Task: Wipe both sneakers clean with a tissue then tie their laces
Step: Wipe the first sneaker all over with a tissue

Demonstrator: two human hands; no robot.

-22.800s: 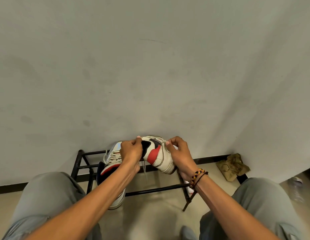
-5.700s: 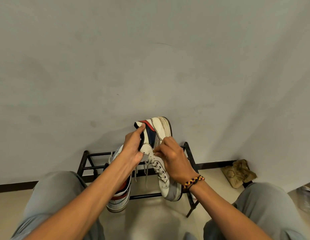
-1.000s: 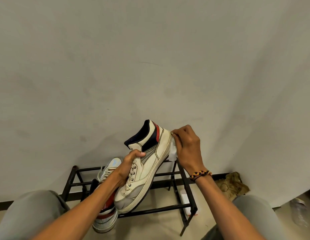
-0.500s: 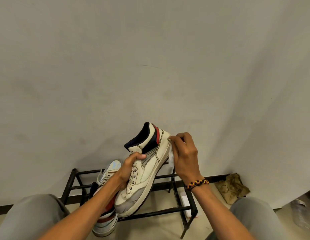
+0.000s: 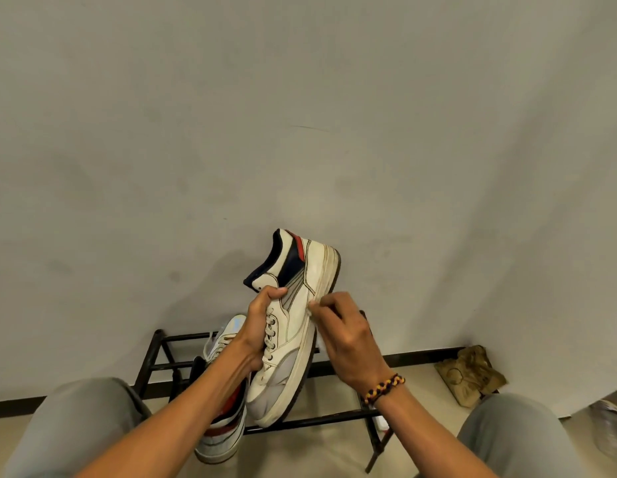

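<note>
In front of a plain grey wall point(image 5: 300, 115), above a black metal shoe rack point(image 5: 155, 357), the person holds one sneaker point(image 5: 293, 326) up with its heel raised and its toe pointing down toward the lap. The left hand point(image 5: 257, 331) grips it at the tongue and laces point(image 5: 270, 336), thumb hooked over the top of the tongue and fingers curled behind. The right hand point(image 5: 348, 336) has its fingers curled against the midsole on the shoe's right flank, pinching a white tissue point(image 5: 313, 305), of which only a scrap shows at the fingertips.

The step in hand looks like wiping the sole edge of this sneaker; lace tying is not yet begun, and the laces hang loose. The next move probably calls for a firm stroke along the rubber edge while the left hand braces the shoe against twisting, then a turn to reach the far side.

The second sneaker point(image 5: 222, 422) stands on the rack behind the left forearm, mostly covered, so its cleanliness and lacing cannot be judged. Most of the tissue is hidden inside the right hand. A crumpled brown bag point(image 5: 472, 374) lies on the floor near the wall, and something pale at the right edge is too blurred to name.
</note>
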